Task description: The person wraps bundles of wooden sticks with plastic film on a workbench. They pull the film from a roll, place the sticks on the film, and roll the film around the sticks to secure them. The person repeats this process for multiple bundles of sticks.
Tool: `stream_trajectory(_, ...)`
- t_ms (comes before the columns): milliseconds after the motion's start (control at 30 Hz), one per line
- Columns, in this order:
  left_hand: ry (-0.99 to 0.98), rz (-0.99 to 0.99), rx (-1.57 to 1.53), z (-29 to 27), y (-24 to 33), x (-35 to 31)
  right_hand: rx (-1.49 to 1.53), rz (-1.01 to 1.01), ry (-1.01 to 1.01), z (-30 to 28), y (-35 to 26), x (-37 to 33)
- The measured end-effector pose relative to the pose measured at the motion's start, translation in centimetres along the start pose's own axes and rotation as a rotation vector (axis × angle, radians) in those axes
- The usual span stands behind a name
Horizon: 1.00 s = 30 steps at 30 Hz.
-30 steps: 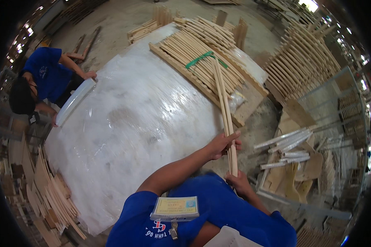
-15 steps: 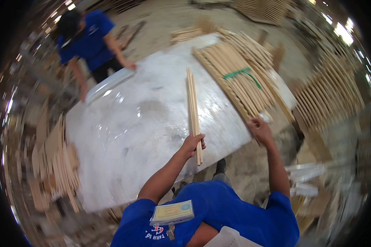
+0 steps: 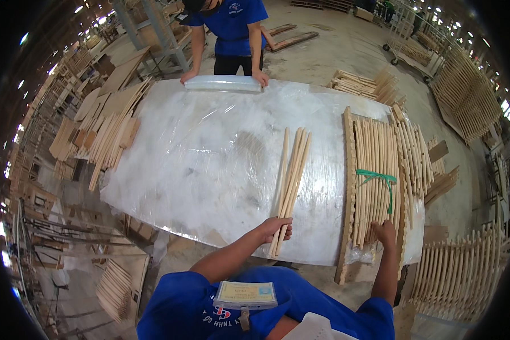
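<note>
My left hand (image 3: 275, 229) is closed round the near ends of several pale wooden sticks (image 3: 294, 175), which point away over the table and fan out slightly. My right hand (image 3: 383, 232), fingers curled, is at the near ends of a row of wooden sticks (image 3: 374, 141) on the table's right side. What its fingers pinch is hidden. A green strap (image 3: 374, 174) lies across this row, its loose end hanging toward my right hand. Scalloped wooden rails (image 3: 347, 198) flank the row, and crumpled clear plastic (image 3: 360, 253) sits at its near end.
Clear film covers the pale table (image 3: 209, 164). Across it a co-worker in blue (image 3: 232, 28) holds a roll of clear film (image 3: 224, 83) at the far edge. More sticks (image 3: 416, 153) lie at the right edge, and loose wooden pieces (image 3: 107, 136) are stacked at the left.
The view has turned, so the table and co-worker sit differently. My right hand is now at the near stick ends of the row. The sticks in my left hand have spread apart.
</note>
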State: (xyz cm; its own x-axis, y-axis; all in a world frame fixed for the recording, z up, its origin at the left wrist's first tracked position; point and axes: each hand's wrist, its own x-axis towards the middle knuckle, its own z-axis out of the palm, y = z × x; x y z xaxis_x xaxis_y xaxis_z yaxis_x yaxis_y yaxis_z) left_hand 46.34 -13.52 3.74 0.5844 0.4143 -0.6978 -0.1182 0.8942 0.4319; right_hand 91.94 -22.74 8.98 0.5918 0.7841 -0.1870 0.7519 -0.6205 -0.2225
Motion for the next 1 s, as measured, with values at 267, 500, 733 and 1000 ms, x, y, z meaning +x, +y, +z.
stream_trajectory(267, -0.093, -0.051, -0.072, 2.0, 1.1, 0.8, 0.457, 0.158, -0.009, 0.2, 3.3, -3.9)
stream_trajectory(500, -0.255, -0.118, -0.152, -1.1, 0.8, 1.1, 1.192, 0.373, -0.221, 1.8, -2.2, -17.9)
stream_trajectory(733, -0.190, -0.154, -0.098, -7.6, -0.4, -0.3, 0.695, 0.347, 0.175, 10.6, -10.5, -49.0)
stream_trajectory(1000, -0.127, -0.107, 0.031, -10.6, -1.8, -1.1, 1.046, 0.332, -0.377, 19.7, -23.6, -32.2)
